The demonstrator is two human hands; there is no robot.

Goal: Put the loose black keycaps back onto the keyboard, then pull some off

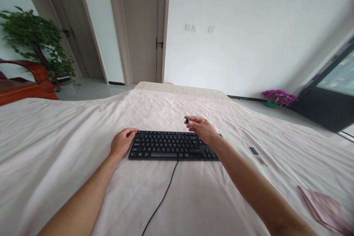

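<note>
A black keyboard [163, 146] lies flat on the pale pink cloth, its cable [166, 193] running from the near edge toward me. My left hand [121, 143] grips the keyboard's upper left corner, the thumb and fingers closed at its edge. Above the far right part of the keys, my right hand [200, 127] pinches a small black keycap [187, 121] between thumb and fingertips. My right hand and forearm hide part of the keyboard's right end. To the right on the cloth rests a wire keycap puller [254, 151] with a black middle.
A folded pink cloth [325, 206] lies at the lower right. The floral bedspread [69, 125] is wrinkled. Beyond it stand a wooden armchair [35, 77], a green plant [33, 40] and a pot of purple flowers [278, 97]. Doors and a white wall are behind.
</note>
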